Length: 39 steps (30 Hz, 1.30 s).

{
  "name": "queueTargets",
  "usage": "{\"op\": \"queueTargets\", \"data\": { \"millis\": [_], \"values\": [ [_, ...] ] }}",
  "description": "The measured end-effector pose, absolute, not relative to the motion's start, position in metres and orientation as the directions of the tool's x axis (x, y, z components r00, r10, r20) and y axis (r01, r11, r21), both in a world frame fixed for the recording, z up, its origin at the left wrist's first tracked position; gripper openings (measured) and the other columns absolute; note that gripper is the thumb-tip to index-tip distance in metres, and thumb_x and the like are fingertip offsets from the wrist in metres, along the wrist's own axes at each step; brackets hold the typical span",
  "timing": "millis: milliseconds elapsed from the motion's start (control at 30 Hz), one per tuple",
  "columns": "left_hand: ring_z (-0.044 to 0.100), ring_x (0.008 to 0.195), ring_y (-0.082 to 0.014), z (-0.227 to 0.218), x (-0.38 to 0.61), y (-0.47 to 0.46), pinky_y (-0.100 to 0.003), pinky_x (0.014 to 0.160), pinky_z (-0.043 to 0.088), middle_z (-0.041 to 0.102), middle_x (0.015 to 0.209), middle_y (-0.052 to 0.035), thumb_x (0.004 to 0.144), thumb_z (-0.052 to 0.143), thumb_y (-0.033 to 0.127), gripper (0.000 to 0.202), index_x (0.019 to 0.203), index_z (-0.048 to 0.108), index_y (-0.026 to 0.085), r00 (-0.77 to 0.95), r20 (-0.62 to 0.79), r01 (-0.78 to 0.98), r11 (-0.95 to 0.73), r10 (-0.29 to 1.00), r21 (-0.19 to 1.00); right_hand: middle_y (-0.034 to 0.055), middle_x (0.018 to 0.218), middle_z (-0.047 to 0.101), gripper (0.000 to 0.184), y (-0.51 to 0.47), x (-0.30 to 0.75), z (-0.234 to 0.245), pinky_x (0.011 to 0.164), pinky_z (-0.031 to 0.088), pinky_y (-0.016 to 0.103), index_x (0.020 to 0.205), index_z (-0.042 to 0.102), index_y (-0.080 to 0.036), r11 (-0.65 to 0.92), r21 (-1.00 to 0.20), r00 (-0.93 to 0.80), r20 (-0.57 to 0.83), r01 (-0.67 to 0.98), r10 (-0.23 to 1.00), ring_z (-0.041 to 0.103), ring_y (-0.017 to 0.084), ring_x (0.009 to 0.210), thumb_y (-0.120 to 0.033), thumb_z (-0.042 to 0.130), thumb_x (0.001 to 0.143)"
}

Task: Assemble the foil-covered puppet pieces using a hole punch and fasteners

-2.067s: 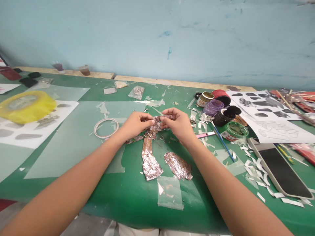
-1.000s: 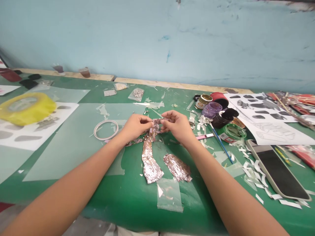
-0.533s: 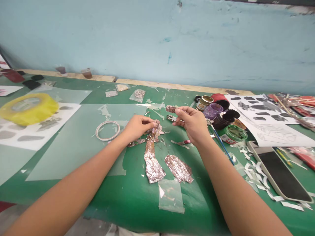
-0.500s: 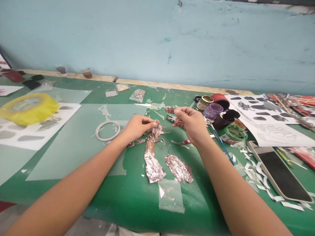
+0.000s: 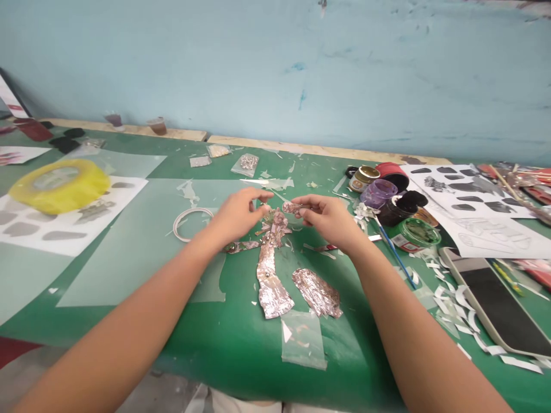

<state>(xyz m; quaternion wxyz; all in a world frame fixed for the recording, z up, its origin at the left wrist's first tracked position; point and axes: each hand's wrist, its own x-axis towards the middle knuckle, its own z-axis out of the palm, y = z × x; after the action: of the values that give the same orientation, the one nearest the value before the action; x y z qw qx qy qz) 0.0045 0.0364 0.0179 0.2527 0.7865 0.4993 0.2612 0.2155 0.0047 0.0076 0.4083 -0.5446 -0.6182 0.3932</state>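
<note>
My right hand (image 5: 329,218) pinches a small pinkish-brown foil piece (image 5: 291,208) between thumb and fingers, above the table. My left hand (image 5: 243,215) is just left of it, thumb and index finger curved and apart, with nothing I can make out between them. Below the hands lies a crinkled foil figure (image 5: 267,275), with a long curved strip toward me and small overlapping scraps (image 5: 278,226) at its top. A narrow foil arm (image 5: 245,246) with a shiny bead juts left. A separate oval foil piece (image 5: 316,292) lies to the right of the strip.
A clear plastic bag (image 5: 305,341) lies in front. Left are a tape ring (image 5: 175,225), a yellow tape roll (image 5: 60,183) and printed sheets. Paint jars (image 5: 415,232), a blue brush (image 5: 398,258), paper scraps and a phone (image 5: 499,304) stand or lie right. Small bead packets (image 5: 246,164) lie behind.
My left hand has let go of the figure's top and lifted slightly away. My right hand has come down and left with the small foil piece, closer to the figure.
</note>
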Motion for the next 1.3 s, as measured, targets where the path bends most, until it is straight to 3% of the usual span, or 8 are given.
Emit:
{"op": "queueTargets", "data": {
  "millis": [133, 233, 400, 600, 733, 900, 1100, 1300],
  "values": [
    [0.059, 0.089, -0.0202, 0.045, -0.030, 0.021, -0.031, 0.078, 0.045, 0.068, 0.117, -0.0025, 0.086, 0.051, 0.037, 0.034, 0.114, 0.068, 0.028, 0.310, 0.097, 0.774, -0.310, 0.946, 0.553, 0.0044, 0.082, 0.072, 0.021, 0.005, 0.215, 0.006, 0.070, 0.048, 0.033, 0.090, 0.068, -0.018, 0.116, -0.885, -0.084, 0.087, 0.451, 0.993, 0.064, 0.017, 0.073, -0.014, 0.054, 0.075],
    [0.059, 0.098, -0.0223, 0.048, -0.068, -0.005, -0.031, 0.079, 0.045, 0.066, 0.122, -0.0019, 0.088, 0.046, 0.035, 0.035, 0.116, 0.066, 0.028, 0.153, 0.098, 0.851, -0.181, 0.983, 0.493, 0.0050, 0.081, 0.072, 0.015, 0.000, 0.211, 0.010, 0.069, 0.048, 0.032, 0.089, 0.066, -0.017, 0.112, -0.868, -0.129, 0.056, 0.483, 0.990, 0.066, 0.018, 0.076, -0.017, 0.056, 0.077],
    [0.058, 0.079, -0.0184, 0.022, -0.108, -0.051, -0.030, 0.067, 0.045, 0.066, 0.110, -0.0025, 0.085, 0.049, 0.033, 0.033, 0.113, 0.065, 0.026, -0.068, 0.203, 0.910, -0.022, 0.977, 0.413, 0.0035, 0.078, 0.072, 0.013, -0.015, 0.187, 0.016, 0.064, 0.048, 0.029, 0.092, 0.061, -0.019, 0.130, -0.895, -0.268, 0.012, 0.428, 0.963, 0.067, 0.017, 0.072, -0.018, 0.057, 0.079],
    [0.057, 0.080, -0.0179, 0.001, -0.109, -0.069, -0.028, 0.063, 0.044, 0.065, 0.105, -0.0034, 0.085, 0.051, 0.033, 0.030, 0.111, 0.064, 0.024, 0.038, 0.319, 0.905, -0.168, 0.947, 0.391, 0.0045, 0.084, 0.074, 0.012, -0.022, 0.159, 0.009, 0.075, 0.052, 0.034, 0.088, 0.067, -0.020, 0.137, -0.908, -0.372, -0.022, 0.396, 0.928, 0.069, 0.018, 0.082, -0.016, 0.060, 0.078],
    [0.057, 0.080, -0.0170, 0.002, -0.107, -0.070, -0.028, 0.067, 0.045, 0.066, 0.102, -0.0030, 0.086, 0.051, 0.029, 0.025, 0.106, 0.065, 0.023, 0.104, 0.379, 0.884, -0.259, 0.920, 0.388, 0.0061, 0.086, 0.073, 0.028, -0.018, 0.165, 0.004, 0.073, 0.054, 0.033, 0.102, 0.071, -0.019, 0.036, -0.943, -0.394, -0.103, 0.330, 0.913, 0.068, 0.017, 0.079, -0.012, 0.058, 0.078],
    [0.057, 0.075, -0.0149, 0.010, -0.086, -0.072, -0.027, 0.068, 0.044, 0.067, 0.088, -0.0023, 0.086, 0.050, 0.022, 0.017, 0.087, 0.067, 0.021, 0.053, 0.505, 0.806, -0.336, 0.862, 0.487, 0.0025, 0.068, 0.068, 0.027, -0.010, 0.187, 0.012, 0.063, 0.050, 0.031, 0.104, 0.070, -0.017, 0.032, -0.957, -0.215, -0.033, 0.289, 0.976, 0.060, 0.013, 0.059, -0.022, 0.064, 0.078],
    [0.052, 0.059, -0.0121, 0.027, -0.017, -0.024, -0.027, 0.061, 0.042, 0.069, 0.089, 0.0001, 0.084, 0.051, 0.031, 0.026, 0.103, 0.067, 0.024, 0.197, 0.163, 0.719, -0.255, 0.967, 0.647, 0.0005, 0.062, 0.064, 0.028, -0.003, 0.203, 0.016, 0.046, 0.045, 0.026, 0.081, 0.064, -0.016, -0.030, -0.997, -0.116, -0.039, 0.074, 0.993, 0.049, 0.008, 0.045, -0.040, 0.074, 0.068],
    [0.061, 0.076, -0.0207, 0.040, 0.029, 0.018, -0.032, 0.065, 0.043, 0.070, 0.098, -0.0042, 0.084, 0.052, 0.036, 0.030, 0.106, 0.067, 0.024, 0.275, 0.010, 0.843, -0.246, 0.961, 0.479, -0.0073, 0.050, 0.045, 0.033, 0.005, 0.215, 0.012, 0.048, 0.044, 0.022, 0.072, 0.061, -0.017, 0.032, -0.993, 0.094, 0.022, -0.109, 0.995, 0.043, 0.006, 0.047, -0.044, 0.078, 0.062]
  ]
}}
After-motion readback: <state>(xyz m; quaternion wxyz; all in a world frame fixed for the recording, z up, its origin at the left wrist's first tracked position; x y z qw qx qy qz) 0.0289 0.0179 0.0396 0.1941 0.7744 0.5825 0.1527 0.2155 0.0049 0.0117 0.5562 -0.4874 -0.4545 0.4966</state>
